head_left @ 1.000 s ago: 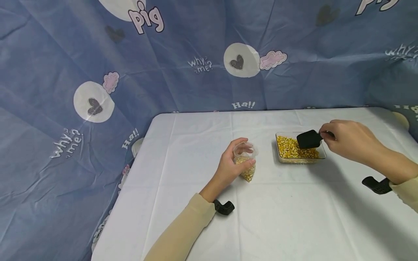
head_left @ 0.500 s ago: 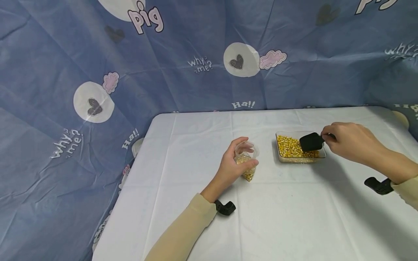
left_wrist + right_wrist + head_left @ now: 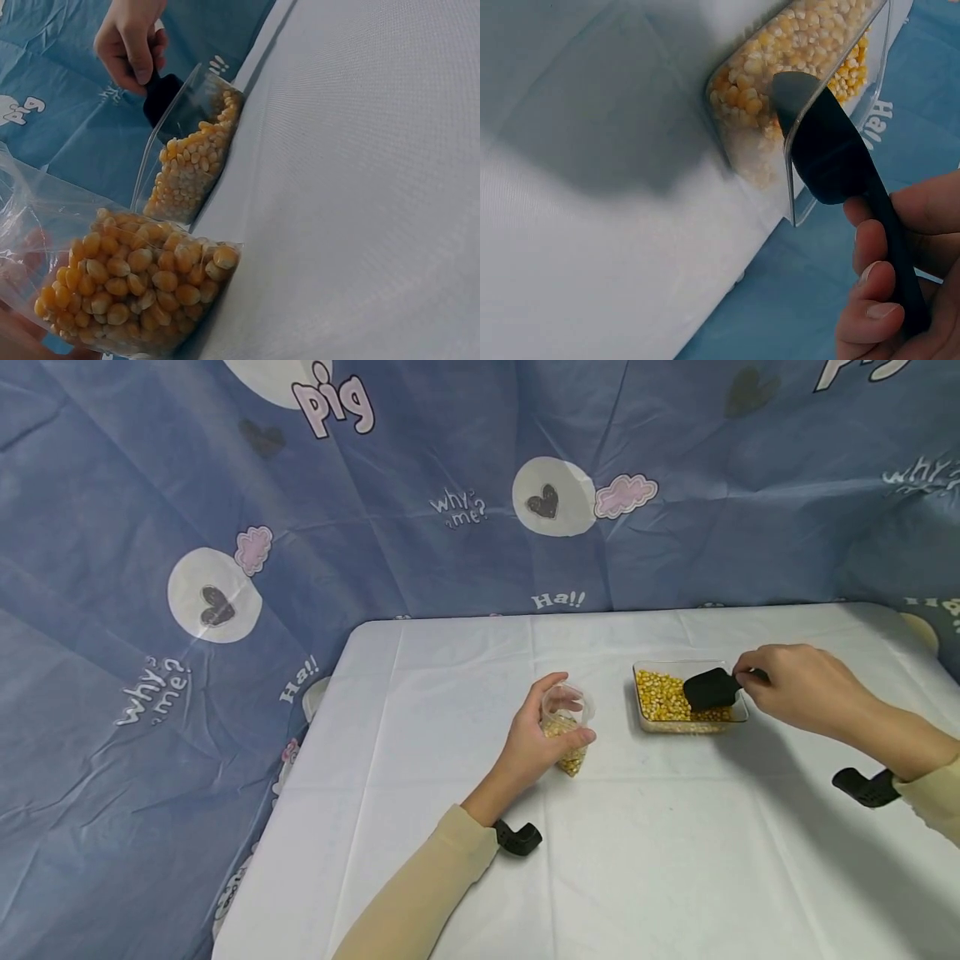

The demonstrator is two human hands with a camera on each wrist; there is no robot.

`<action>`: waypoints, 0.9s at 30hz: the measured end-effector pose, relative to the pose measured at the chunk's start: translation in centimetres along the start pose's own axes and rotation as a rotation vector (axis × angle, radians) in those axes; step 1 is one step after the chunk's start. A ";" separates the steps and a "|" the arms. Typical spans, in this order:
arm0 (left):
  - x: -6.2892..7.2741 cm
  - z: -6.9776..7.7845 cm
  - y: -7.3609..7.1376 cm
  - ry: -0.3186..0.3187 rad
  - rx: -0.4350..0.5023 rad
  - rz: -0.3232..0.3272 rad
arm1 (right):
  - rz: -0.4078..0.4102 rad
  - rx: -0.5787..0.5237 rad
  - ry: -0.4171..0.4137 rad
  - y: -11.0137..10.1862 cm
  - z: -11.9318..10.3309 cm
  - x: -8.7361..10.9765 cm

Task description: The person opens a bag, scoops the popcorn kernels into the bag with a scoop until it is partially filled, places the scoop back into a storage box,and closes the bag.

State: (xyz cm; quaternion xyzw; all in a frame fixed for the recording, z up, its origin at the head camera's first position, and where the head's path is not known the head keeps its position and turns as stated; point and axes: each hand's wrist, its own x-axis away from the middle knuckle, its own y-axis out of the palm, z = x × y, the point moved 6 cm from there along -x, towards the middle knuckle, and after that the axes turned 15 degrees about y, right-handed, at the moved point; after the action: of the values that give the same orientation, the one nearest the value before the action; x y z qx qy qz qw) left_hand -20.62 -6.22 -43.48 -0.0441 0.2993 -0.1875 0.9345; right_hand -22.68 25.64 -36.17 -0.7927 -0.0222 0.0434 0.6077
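Observation:
My left hand (image 3: 525, 742) grips a clear plastic bag (image 3: 572, 763) from the side, its mouth spread round at the top. Yellow corn kernels (image 3: 142, 281) fill the lower part of the bag, large in the left wrist view. To its right stands a clear rectangular container (image 3: 660, 727) holding more corn kernels (image 3: 660, 695). The right hand (image 3: 798, 683) holds a black scoop (image 3: 710, 690) by its handle, fingers wrapped round it. In the right wrist view the scoop's blade (image 3: 829, 157) reaches past the rim into the container, its tip down by the kernels.
A white cloth (image 3: 637, 868) covers the table, whose far edge meets a blue printed curtain (image 3: 450, 560). A black wrist mount (image 3: 517, 839) sits under the left wrist, another mount (image 3: 866, 787) under the right.
Over the container, the scoop's blade has dipped slightly lower toward the kernels, with a small shift right and back left. The left hand and bag stay nearly still.

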 end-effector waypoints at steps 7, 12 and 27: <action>0.0 0.0 0.0 -0.013 0.009 -0.001 | -0.029 -0.033 0.007 0.5 0.1 -0.1; 0.0 0.1 0.0 -0.022 0.040 -0.003 | -0.053 -0.075 0.018 0.7 0.2 -0.3; 0.0 0.2 0.1 -0.004 0.051 -0.009 | -0.169 -0.169 0.082 1.7 0.7 -0.7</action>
State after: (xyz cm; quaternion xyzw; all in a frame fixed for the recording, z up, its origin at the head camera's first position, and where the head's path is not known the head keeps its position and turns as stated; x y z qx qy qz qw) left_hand -20.48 -6.12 -43.36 -0.0222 0.2921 -0.1993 0.9351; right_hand -23.48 25.85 -37.96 -0.8375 -0.0679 -0.0425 0.5405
